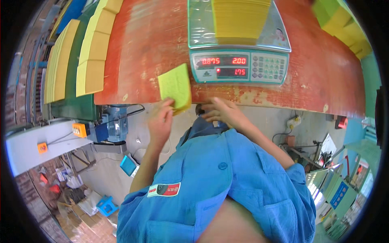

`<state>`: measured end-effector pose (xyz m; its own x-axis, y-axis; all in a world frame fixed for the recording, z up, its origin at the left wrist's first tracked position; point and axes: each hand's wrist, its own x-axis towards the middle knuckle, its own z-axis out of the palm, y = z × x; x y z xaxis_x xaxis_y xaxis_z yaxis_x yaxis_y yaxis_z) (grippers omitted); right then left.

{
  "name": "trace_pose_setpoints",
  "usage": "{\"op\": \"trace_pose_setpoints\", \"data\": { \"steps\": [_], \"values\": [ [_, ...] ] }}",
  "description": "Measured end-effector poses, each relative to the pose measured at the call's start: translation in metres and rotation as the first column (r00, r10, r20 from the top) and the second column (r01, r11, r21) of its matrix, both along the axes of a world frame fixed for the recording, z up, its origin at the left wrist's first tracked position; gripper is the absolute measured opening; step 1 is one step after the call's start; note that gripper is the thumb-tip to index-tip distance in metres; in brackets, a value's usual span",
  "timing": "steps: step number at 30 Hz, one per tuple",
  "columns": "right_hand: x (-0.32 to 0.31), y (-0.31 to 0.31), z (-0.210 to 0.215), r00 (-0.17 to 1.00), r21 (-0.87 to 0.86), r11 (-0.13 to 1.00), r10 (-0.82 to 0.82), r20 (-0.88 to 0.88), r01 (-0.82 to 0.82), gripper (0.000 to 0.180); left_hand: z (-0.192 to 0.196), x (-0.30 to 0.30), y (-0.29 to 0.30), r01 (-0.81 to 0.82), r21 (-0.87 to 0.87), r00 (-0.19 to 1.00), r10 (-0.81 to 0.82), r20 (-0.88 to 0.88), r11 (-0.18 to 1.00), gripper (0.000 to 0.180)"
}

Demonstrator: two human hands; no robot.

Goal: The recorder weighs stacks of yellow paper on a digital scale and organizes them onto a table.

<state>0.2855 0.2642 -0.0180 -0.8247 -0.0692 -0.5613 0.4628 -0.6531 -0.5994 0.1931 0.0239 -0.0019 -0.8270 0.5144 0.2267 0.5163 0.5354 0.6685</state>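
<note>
Blue work shirt (194,202) hangs nearest, on the wearer's side of the digital scale (249,67). Just left of that scale, at the near edge of the bench (150,44), I see a slim yellow paper stack (174,85), its lower end pinched in the left hand's (160,116) fingers. Below the scale, the blurred right hand (227,111) has loosely parted fingers, visibly holding nothing. One thicker yellow stack (241,20) sits on the scale's pan.
</note>
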Motion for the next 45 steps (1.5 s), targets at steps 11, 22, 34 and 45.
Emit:
{"op": "trace_pose_setpoints", "data": {
  "steps": [11, 22, 34, 45],
  "values": [
    [-0.056, -0.050, 0.033, 0.867, 0.892, 0.441, 0.401, -0.296, 0.100, 0.017, -0.013, -0.006, -0.024, -0.622, 0.471, 0.500, -0.145, 0.853, 0.625, 0.028],
    [-0.080, 0.050, 0.198, 0.735, 0.772, 0.157, 0.237, -0.635, 0.616, 0.021, 0.161, -0.118, 0.087, -0.137, 0.653, 0.800, -0.306, 0.516, 0.745, 0.017],
    [-0.191, 0.209, 0.297, 0.804, 0.739, 0.343, -0.091, -0.588, 0.580, 0.042, 0.273, -0.272, 0.265, 0.196, 0.307, 0.816, -0.329, 0.475, 0.931, 0.018],
    [-0.208, 0.222, 0.269, 0.818, 0.791, 0.231, -0.046, -0.573, 0.567, 0.046, 0.260, -0.258, 0.266, 0.137, 0.306, 0.826, -0.279, 0.490, 0.942, 0.016]
  ]
}}
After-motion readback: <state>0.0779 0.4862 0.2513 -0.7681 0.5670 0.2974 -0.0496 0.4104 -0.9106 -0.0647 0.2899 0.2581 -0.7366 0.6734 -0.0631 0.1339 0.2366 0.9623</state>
